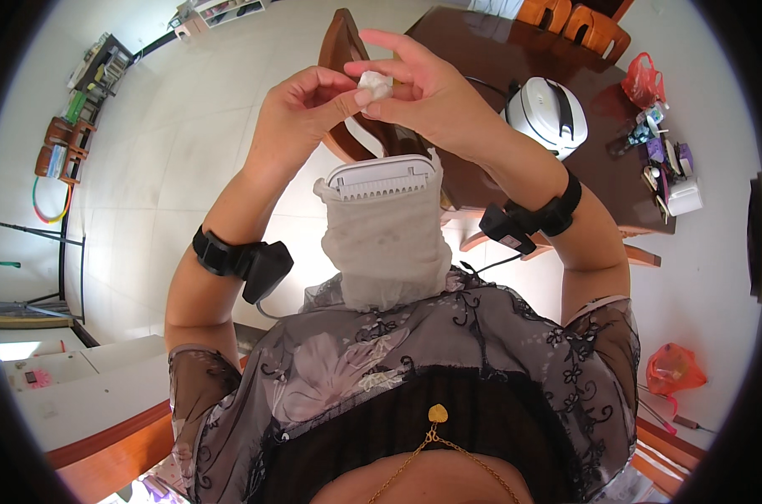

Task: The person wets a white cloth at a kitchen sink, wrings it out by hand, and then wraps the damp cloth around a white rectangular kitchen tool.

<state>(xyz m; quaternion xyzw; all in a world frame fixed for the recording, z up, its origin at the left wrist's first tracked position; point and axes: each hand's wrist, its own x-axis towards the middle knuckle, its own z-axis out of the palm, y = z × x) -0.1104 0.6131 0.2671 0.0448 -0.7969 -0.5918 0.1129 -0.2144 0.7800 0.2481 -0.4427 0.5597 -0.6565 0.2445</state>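
A small crumpled white piece, perhaps tissue or soft film, is pinched between the fingertips of both hands. My left hand grips its near side with thumb and fingers. From the other side, my right hand holds it between thumb and fingers, with some fingers spread upward. Below the hands, in front of my chest, is a white plastic object with a row of teeth along one edge. A pale, wrinkled wrapping, cloth or thin film, surrounds most of it. Neither hand touches this wrapped object.
A dark wooden table stands ahead to the right, bearing a white rice cooker, a red plastic bag and several small items. A wooden chair is behind my hands. Black strapped devices sit on both forearms, with cables hanging.
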